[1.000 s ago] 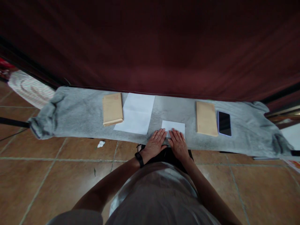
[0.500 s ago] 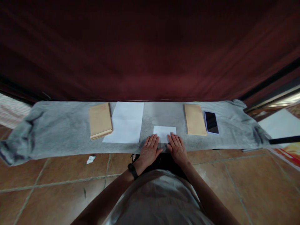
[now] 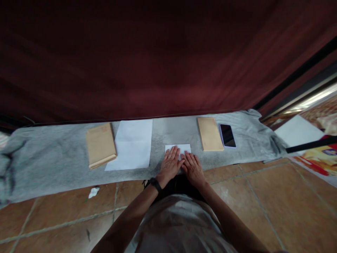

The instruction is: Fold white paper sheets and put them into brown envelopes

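A small white folded sheet of paper [image 3: 177, 146] lies at the front edge of the grey cloth, straight before me. My left hand [image 3: 170, 164] rests flat on its left part, fingers stretched forward, a black band on the wrist. On its right part lies my right hand [image 3: 193, 168], also flat with the fingers out. The thumbs come close together over the paper, and the two hands cover most of it. To the left is a larger white sheet [image 3: 133, 144], flat, one side slightly under a stack of brown envelopes [image 3: 101, 144].
Right of my hands are another brown envelope stack [image 3: 210, 134] and a phone [image 3: 228, 135] with a dark screen. Grey cloth [image 3: 60, 154] covers the narrow surface, backed by a dark red curtain [image 3: 158, 77]. A white scrap [image 3: 93, 192] lies on the tiled floor [image 3: 60, 207].
Both hands have slid further onto the small paper and closer together, covering more of it. The whole view has turned a little, so things on the cloth appear shifted left.
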Demonstrator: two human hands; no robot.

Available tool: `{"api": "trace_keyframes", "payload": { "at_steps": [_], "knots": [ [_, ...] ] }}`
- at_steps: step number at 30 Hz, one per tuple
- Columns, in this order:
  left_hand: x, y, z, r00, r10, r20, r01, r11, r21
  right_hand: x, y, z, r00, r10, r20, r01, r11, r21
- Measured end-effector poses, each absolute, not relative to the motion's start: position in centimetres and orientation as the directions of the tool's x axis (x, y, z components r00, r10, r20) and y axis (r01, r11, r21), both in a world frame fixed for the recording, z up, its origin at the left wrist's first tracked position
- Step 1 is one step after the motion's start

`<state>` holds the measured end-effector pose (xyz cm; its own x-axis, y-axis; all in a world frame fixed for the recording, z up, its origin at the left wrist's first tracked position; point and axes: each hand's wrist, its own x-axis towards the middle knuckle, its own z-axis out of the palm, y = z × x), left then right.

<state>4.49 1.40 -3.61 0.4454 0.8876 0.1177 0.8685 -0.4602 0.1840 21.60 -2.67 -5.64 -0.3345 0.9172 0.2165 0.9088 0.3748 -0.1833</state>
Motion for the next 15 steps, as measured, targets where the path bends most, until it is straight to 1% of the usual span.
{"api": "trace_keyframes", "payload": {
  "at_steps": [6, 9, 11, 12, 15],
  "knots": [
    [2.0, 1.7, -4.3, 0.381, 0.913, 0.145, 0.903, -0.402, 0.155, 21.4, -2.7, -5.0, -0.328, 0.923, 0.2, 0.91, 0.365, -0.194],
    [1.2, 1.4, -4.6, 0.332, 0.927, 0.176, 0.91, -0.363, 0.197, 21.4, -2.7, -5.0, -0.321, 0.925, 0.201, 0.912, 0.36, -0.197],
    [0.9, 1.2, -4.8, 0.282, 0.94, 0.19, 0.905, -0.327, 0.274, 21.4, -2.7, -5.1, -0.317, 0.926, 0.204, 0.912, 0.357, -0.201],
    [0.8, 1.1, -4.9, 0.254, 0.948, 0.19, 0.893, -0.305, 0.33, 21.4, -2.7, -5.1, -0.314, 0.927, 0.205, 0.913, 0.355, -0.204],
    [1.0, 1.1, -5.0, 0.139, 0.979, 0.153, 0.798, -0.202, 0.567, 21.3, -2.8, -5.1, -0.306, 0.93, 0.204, 0.913, 0.347, -0.213]
  ]
}}
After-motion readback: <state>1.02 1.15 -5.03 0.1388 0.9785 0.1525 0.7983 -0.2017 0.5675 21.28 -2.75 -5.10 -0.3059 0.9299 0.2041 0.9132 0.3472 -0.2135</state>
